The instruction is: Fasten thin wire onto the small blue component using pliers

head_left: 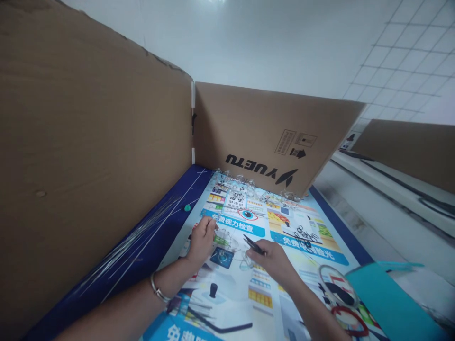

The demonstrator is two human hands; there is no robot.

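Observation:
My right hand (pixel 272 258) is closed round small dark-tipped pliers (pixel 253 245), whose jaws point left, toward my other hand. The jaws look slightly parted. My left hand (pixel 203 239), with a metal bracelet (pixel 159 289) on its wrist, is closed in a pinch. What its fingers hold is too small to make out. Between the hands, thin silvery wire shapes (pixel 245 261) lie on the printed sheet (pixel 234 315). Beyond them, a loose row of bent wire pieces (pixel 249 182) runs along the foot of the cardboard.
Cardboard panels stand at the left (pixel 95 123) and back (pixel 231 123). Long straight wires (pixel 131 237) lie on the blue left border. At right are black wire loops (pixel 305 237), a clear ring (pixel 322 274), a red ring (pixel 359 327) and a teal sheet (pixel 394 303). A black bent rod (pixel 227 327) lies in front.

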